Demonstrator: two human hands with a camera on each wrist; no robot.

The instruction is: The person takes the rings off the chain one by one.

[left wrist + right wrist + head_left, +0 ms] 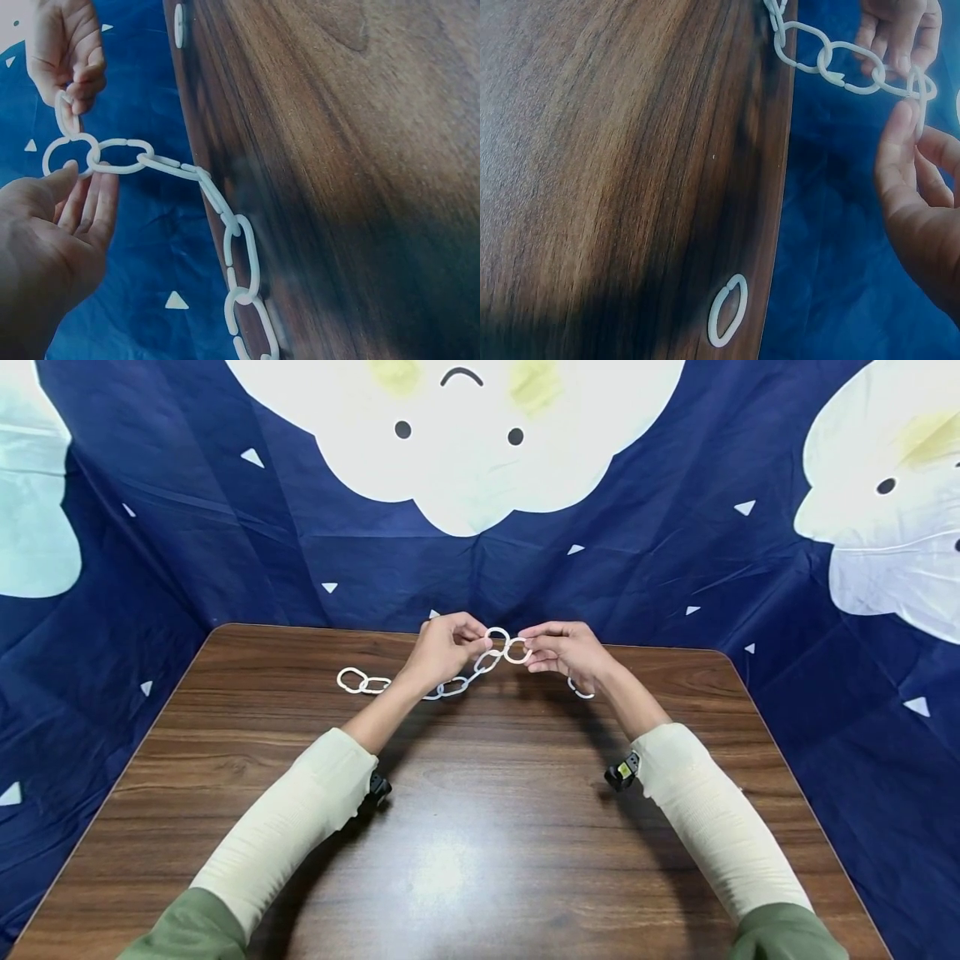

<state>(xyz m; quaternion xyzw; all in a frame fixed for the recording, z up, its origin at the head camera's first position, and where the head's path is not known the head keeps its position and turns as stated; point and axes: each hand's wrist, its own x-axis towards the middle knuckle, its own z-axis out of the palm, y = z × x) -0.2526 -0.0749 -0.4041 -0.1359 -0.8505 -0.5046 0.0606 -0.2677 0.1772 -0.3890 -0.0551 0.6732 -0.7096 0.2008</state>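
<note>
My left hand [442, 653] pinches the end link of a white plastic chain [253, 259] between thumb and fingers. From that link the chain trails down to the left onto the table, passing partly behind the left forearm in the head view. Between the right thumb and fingertips, my right hand [566, 652] holds another white oval link [920, 124]. This link crosses the rim of the chain's end link in both wrist views. Both hands are raised near the table's far edge, close together.
One loose white link [714, 319] lies on the wooden table [480, 793] near its far edge, partly hidden by the right hand in the head view. Behind the table hangs a dark blue cloth [225, 552] with white clouds and triangles.
</note>
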